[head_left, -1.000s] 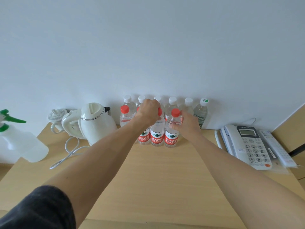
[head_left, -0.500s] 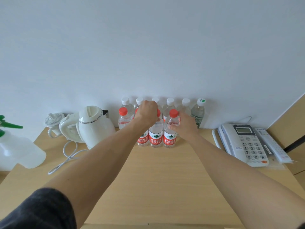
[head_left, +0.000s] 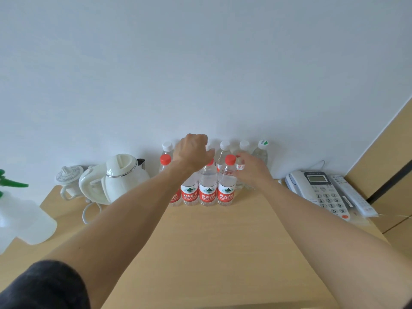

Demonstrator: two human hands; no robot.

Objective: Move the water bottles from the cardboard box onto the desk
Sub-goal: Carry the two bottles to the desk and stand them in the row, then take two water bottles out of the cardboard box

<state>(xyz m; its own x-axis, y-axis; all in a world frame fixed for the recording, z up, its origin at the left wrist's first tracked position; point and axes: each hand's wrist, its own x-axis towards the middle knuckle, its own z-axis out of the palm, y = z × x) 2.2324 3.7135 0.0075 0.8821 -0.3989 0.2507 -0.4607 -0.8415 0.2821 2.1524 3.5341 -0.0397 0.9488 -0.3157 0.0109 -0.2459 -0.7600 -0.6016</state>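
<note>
- Two rows of bottles [head_left: 226,182] stand on the desk [head_left: 223,253], right of the kettle [head_left: 121,177].
- I see my left hand [head_left: 192,152] above them; its grip I cannot tell.
- My right hand [head_left: 250,167], fingers loose, holds nothing.

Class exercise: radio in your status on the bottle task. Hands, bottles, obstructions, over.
Left hand lifted above front-row caps, apparently empty. Right hand open beside rightmost red-cap bottle. Bottles upright on desk. Kettle left, phone right, neither obstructing.

We face a plain white wall [head_left: 200,63] in soft even light, we look down on a light wooden desk [head_left: 223,253] set against it, a tan wood panel [head_left: 388,157] at our right
</note>
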